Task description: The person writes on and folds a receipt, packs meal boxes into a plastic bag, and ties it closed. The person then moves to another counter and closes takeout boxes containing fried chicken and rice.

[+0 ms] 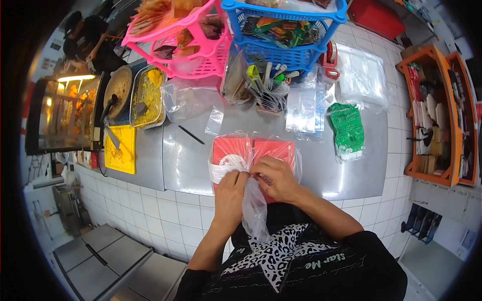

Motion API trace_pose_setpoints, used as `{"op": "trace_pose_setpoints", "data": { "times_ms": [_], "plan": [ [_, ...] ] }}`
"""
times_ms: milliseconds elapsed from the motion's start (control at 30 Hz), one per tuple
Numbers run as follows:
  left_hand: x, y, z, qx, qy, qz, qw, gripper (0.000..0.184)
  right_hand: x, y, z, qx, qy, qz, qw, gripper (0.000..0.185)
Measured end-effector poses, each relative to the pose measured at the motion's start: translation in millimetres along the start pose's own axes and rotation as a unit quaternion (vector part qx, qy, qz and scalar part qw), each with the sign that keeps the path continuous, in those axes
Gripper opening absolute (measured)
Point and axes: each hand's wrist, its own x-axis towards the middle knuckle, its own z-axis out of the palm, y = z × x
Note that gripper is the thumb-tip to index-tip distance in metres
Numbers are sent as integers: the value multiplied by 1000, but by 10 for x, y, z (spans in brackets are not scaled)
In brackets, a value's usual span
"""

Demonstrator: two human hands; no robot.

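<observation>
Two red boxes (232,148) sit side by side inside a clear plastic bag (255,210) at the front edge of the steel table. The bag's gathered neck hangs down toward my black shirt. My left hand (232,193) is closed on the bag's neck from the left, its fingers curled in. Touching it from the right, my right hand (275,176) pinches the bag at the same spot, thumb and fingers together. A white band or label lies over the left box under the plastic.
On the steel table (186,165) are a black pen (191,134), a green packet (347,131), clear bags (360,75) and a yellow board (120,150). Pink (201,60) and blue (281,50) baskets stand behind. A co-worker (90,45) is at the upper left; an orange shelf (437,115) stands right.
</observation>
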Motion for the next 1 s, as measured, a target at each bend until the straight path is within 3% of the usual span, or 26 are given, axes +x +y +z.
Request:
{"op": "trace_pose_setpoints", "data": {
  "times_ms": [67,167,267,367,400,500,600,700,733,800,933,1000],
  "plan": [
    [173,113,-192,86,-19,45,995,36,-22,26,10,8,11,-10,1000,22],
    [249,68,-185,59,-88,67,992,38,-67,59,42,85,39,36,995,27],
    [405,27,-283,-11,-202,25,979,31,-100,91,22,88,37,49,994,32],
    [436,-263,-172,-254,-225,-145,929,16,-122,-270,-64,-100,232,-8,968,35],
    [545,-209,-232,-332,-260,-279,863,11,-215,-356,-76,-87,202,2,976,37],
    [400,-387,-32,-506,-210,-354,758,13,-486,-558,-11,-38,146,28,988,39],
    [306,-104,84,-546,-155,-397,722,12,-561,-580,161,-20,171,35,984,35],
    [158,-176,307,-596,-166,-325,715,15,-649,-449,360,-88,222,30,971,30],
    [139,-167,335,-574,-171,-285,749,18,-654,-476,372,-106,237,44,965,29],
    [112,-195,391,-594,-171,-243,748,20,-644,-519,410,-148,264,51,952,26],
    [59,-193,442,-577,-174,-206,771,22,-521,-371,689,-126,425,85,892,23],
    [73,-225,439,-530,-148,-134,824,23,-418,-328,830,-82,498,134,853,22]
  ]
}}
